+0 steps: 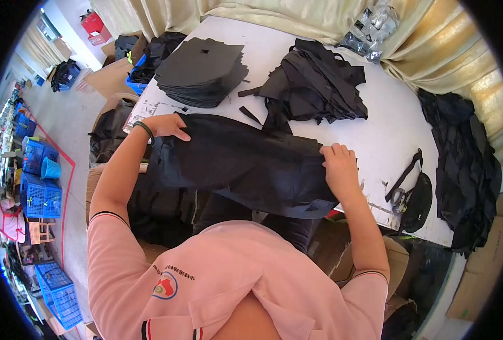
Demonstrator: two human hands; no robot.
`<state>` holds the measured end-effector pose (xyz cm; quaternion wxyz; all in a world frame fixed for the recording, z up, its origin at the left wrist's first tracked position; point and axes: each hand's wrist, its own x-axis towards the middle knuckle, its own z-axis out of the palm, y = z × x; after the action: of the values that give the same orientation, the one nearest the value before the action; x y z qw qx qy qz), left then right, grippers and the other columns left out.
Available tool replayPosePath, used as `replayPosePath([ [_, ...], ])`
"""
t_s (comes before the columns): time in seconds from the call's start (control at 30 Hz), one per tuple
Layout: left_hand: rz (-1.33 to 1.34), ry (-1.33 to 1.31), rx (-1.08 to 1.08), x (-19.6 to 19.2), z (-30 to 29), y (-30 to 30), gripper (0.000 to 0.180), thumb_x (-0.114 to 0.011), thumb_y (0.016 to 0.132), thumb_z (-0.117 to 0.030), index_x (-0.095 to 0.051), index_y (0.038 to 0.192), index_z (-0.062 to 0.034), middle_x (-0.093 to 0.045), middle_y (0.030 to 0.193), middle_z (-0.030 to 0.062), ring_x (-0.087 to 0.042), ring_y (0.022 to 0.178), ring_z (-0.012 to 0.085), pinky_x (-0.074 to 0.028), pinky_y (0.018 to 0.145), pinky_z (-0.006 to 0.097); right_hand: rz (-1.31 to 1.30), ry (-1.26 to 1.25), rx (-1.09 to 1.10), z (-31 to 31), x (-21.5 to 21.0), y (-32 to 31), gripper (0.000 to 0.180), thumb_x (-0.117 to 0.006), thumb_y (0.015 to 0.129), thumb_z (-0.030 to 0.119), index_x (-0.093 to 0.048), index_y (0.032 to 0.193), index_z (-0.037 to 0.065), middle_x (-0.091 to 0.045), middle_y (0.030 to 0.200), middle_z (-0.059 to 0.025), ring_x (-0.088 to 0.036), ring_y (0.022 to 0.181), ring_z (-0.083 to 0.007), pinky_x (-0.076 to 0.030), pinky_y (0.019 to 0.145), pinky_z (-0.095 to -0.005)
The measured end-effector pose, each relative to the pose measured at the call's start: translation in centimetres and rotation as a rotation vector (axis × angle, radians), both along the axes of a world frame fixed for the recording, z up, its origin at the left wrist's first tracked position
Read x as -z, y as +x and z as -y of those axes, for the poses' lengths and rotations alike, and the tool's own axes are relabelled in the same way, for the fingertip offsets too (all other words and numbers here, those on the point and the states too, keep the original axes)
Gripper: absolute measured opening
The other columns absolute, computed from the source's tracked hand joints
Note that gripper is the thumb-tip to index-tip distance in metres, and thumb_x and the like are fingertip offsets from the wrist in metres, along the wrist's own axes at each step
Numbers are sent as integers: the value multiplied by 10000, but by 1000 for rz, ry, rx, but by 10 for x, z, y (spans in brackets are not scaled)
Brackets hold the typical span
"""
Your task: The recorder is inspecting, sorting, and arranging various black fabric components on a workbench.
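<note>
Left hand: the left hand (167, 126), a dark band on its wrist, lies palm down with fingers spread flat on the left end of the black fabric piece (245, 164), pressing it rather than pinching it.
Right hand: the right hand (339, 167) has its fingers curled over the fabric's right edge and grips that edge.
Black fabric piece: a large, wide sheet stretched between the two hands at the near edge of the white desk (387, 130), its lower part hanging over the edge toward the person.
Stack of cut panels: a pile of dark grey flat panels (201, 71) sits at the far left of the desk, well apart from the hands.
Heap of black straps and scraps: a loose heap (313, 85) lies at the far middle, just beyond the fabric.
Clear plastic bags: a bundle (370, 25) rests at the far right corner against the cream curtain (444, 51).
Black strap: a strap (404, 173) lies on the desk right of the right hand.
Blue crates: crates (39, 192) stand on the floor at left.
</note>
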<state>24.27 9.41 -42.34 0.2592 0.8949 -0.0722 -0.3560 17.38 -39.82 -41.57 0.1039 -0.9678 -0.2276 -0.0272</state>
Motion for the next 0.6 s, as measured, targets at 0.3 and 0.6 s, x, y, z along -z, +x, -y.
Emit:
replayPosePath([
  [0.3, 267, -46, -10, 45, -47, 14, 251, -754, 833, -239, -694, 845, 4, -583, 666, 19, -558, 648, 123, -469, 650, 311, -108, 18, -338, -35, 42, -46, 928, -740, 733, 525, -349, 1494, 165, -271, 1570, -143, -239, 1447, -370, -164, 1182, -540],
  [0.6, 32, -2, -335, -53, -50, 3, 350, -678, 916, -320, -706, 842, 21, -621, 638, 68, -573, 510, 123, -457, 449, 267, -228, -81, -393, -40, 10, -24, 884, -809, 729, 368, -384, 1473, 152, -262, 1572, -151, -295, 1416, -391, -215, 1166, -532],
])
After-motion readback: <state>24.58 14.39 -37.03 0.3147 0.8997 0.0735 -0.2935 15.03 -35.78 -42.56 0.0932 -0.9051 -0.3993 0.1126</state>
